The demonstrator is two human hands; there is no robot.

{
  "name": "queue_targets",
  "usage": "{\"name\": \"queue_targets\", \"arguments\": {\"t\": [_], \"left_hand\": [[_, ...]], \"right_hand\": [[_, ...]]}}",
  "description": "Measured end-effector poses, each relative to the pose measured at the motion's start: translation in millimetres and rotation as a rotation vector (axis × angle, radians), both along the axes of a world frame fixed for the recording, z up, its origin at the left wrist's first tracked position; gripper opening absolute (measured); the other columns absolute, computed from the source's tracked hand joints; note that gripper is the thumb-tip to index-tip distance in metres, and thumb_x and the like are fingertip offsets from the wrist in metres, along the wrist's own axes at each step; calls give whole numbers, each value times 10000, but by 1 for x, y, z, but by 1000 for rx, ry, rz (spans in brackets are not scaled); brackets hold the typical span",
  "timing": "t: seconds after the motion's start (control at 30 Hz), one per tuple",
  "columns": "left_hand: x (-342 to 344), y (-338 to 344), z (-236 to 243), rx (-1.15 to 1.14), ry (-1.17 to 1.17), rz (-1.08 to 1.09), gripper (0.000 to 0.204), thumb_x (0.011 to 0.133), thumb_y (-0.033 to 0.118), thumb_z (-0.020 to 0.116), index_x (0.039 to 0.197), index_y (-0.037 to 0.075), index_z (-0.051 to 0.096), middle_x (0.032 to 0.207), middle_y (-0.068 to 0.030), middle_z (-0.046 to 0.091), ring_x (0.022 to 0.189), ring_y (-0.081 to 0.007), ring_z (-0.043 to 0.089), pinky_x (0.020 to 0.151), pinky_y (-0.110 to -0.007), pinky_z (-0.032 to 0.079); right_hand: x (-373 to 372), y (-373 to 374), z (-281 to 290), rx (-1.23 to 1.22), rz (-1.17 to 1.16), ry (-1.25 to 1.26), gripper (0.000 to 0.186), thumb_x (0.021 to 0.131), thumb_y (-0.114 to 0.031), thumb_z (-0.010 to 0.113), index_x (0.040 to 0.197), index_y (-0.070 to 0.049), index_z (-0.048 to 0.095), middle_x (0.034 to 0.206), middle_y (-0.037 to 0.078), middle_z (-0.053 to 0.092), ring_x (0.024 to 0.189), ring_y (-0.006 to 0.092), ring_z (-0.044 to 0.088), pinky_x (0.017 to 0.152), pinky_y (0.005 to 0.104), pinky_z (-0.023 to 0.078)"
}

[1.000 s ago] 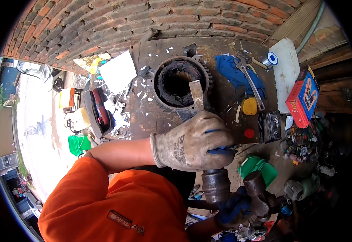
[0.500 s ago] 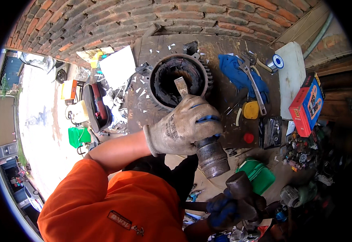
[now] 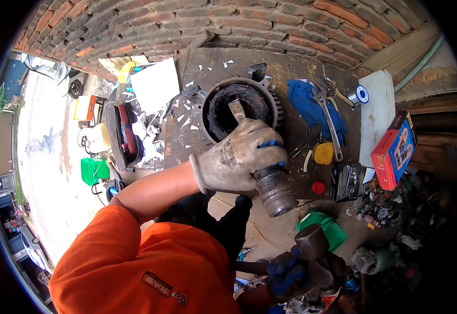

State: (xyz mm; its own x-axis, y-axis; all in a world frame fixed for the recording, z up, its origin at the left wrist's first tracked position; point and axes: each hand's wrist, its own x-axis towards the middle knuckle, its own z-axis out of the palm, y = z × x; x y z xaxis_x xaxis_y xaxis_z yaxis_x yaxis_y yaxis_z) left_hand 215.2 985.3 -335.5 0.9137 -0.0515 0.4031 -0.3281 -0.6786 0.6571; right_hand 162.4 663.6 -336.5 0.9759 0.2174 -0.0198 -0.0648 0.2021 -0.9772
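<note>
My left hand (image 3: 241, 157), in a grimy gray glove, grips a metal tool with a flat chisel-like blade (image 3: 235, 110) and a thick ridged cylindrical end (image 3: 275, 191). The blade reaches into a finned round motor housing (image 3: 272, 107) lined with dark windings on the worktable; whether it touches them I cannot tell. My right hand (image 3: 286, 275), in a blue glove, is closed on the handle of a heavy hammer, whose steel head (image 3: 312, 243) is low at the right, below the cylindrical end.
Right on the table (image 3: 181, 146) are a blue cloth (image 3: 307, 107), an adjustable wrench (image 3: 333, 136), a wire spool (image 3: 361, 94) and a red-blue box (image 3: 393, 152). Left are white paper (image 3: 155, 83) and a tool bag (image 3: 121, 131). A green container (image 3: 328, 230) and machine parts crowd the floor. A brick wall stands behind.
My left hand and its tool have moved up and left, the blade now deeper over the housing's opening. My right hand and hammer have shifted slightly left.
</note>
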Motion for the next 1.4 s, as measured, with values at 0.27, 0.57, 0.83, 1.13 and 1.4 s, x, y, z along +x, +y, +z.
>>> {"name": "queue_targets", "arguments": {"t": [0.27, 0.57, 0.83, 1.13, 1.4], "left_hand": [[1, 2, 2, 13, -2, 6, 529, 568, 202, 834, 1060, 120, 658, 1106, -104, 598, 1067, -331, 571, 945, -472, 450], [1, 1, 0, 6, 13, 24, 536, 589, 199, 828, 1089, 115, 655, 1104, -111, 593, 1072, -341, 568, 949, -483, 449], [0, 2, -2, 51, 7, 71, 530, 622, 212, 814, 1111, 114, 636, 1111, -121, 598, 1079, -345, 578, 964, -480, 449], [1, 2, -2, 76, -17, 98, 470, 637, 194, 854, 1059, 111, 663, 1095, -119, 621, 1020, -350, 611, 904, -460, 475], [0, -1, -6, 22, -15, 63, 501, 618, 190, 819, 1081, 110, 645, 1095, -116, 606, 1086, -355, 584, 965, -492, 456]], "right_hand": [[4, 10, 9, -44, -12, -34, 453, 1000, -371, 549, 943, 76, 589, 596, 92, 573, 410, 148, 470, 497, 264, 448], [18, 54, 40, -270, -52, -189, 466, 986, -394, 558, 919, 62, 631, 599, 97, 597, 419, 151, 494, 578, 262, 488], [20, 50, 9, -555, -11, -686, 510, 924, -421, 607, 1046, 70, 671, 727, 160, 643, 619, 278, 608, 635, 389, 478], [14, 16, 60, -307, -323, -448, 523, 918, -392, 609, 1174, 64, 598, 885, 203, 652, 670, 273, 603, 675, 408, 485], [-6, 26, -14, -738, 18, -483, 486, 906, -291, 629, 1222, 72, 555, 961, 212, 645, 751, 271, 615, 712, 403, 498]]}}
